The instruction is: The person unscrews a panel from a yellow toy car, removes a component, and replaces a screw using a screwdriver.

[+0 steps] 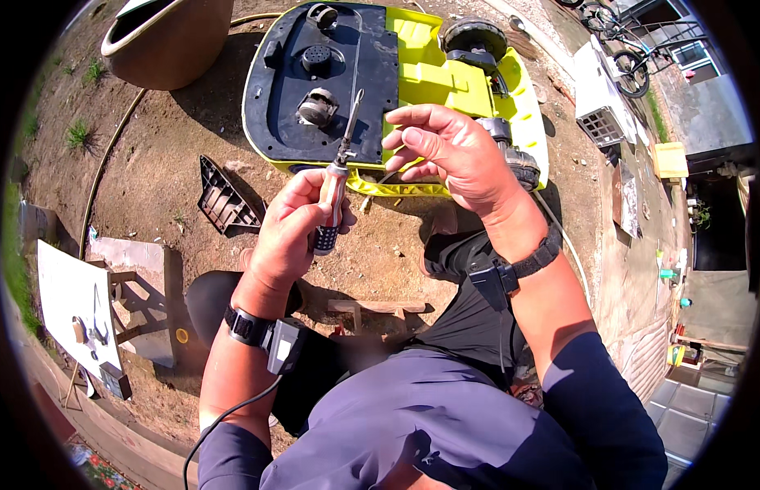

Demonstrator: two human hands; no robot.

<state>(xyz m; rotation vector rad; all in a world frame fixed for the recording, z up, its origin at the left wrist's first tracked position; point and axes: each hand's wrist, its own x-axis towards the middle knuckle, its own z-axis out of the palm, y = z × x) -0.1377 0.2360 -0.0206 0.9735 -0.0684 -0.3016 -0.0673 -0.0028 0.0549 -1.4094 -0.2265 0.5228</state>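
My left hand (286, 224) is closed around the striped, star-patterned handle of a screwdriver (334, 186). Its metal shaft points up and away from me, over the dark underside plate (359, 57) of a yellow-green toy ride-on car (429, 86). To the right of the shaft, my right hand (449, 151) hovers with fingers apart and holds nothing. The car lies wheels up, with small caster wheels (318, 108) on the plate and larger black wheels (475, 37) at its right end.
A black triangular plastic part (225, 196) lies on the dirt left of the car. Behind it stands a big brown pot (171, 49), with a hose (110, 151) running past. A white board (78, 302) holding small items is at the left. A bicycle (631, 73) stands far right.
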